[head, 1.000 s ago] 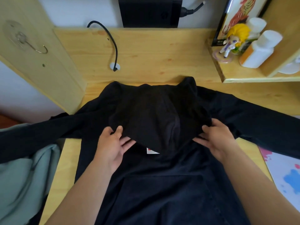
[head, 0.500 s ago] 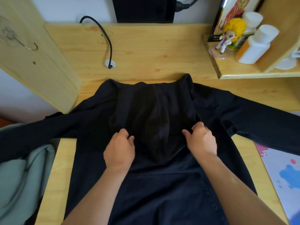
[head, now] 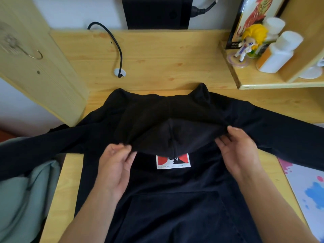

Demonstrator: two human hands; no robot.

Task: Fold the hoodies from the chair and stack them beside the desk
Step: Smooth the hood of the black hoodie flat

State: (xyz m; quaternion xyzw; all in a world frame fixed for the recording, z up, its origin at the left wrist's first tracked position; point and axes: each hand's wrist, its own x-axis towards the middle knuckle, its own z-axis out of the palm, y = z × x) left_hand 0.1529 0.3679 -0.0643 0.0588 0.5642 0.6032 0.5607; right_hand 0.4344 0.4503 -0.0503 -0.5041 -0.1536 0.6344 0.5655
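Closest to the camera, two bare forearms reach forward over a black hoodie (head: 175, 199) that lies front side up on the wooden desk (head: 157, 58), with its front pocket (head: 173, 216) just below the hands. The left hand (head: 114, 165) pinches the edge of the hood (head: 168, 130) between thumb and fingers, and the right hand (head: 240, 151) holds the same edge at the other side, its fingers curled under the cloth. Between the two grips the hood edge is lifted a little, and under it a red and white label (head: 173, 160) shows on the chest. Outward from the left grip one sleeve goes over the desk edge and lies on a grey-green garment (head: 22, 199); outward from the right grip the other sleeve (head: 280, 130) stretches over the desk, above a white mat with blue and pink splashes (head: 310, 186). Beyond the hood the desk is bare wood, with a black cable (head: 115, 44) that goes into a round hole. Further still, a black box (head: 157, 13) stands at the wall. Far beyond the right grip a small shelf (head: 263, 83) carries a figurine with yellow hair (head: 250, 42) and white bottles (head: 278, 53).
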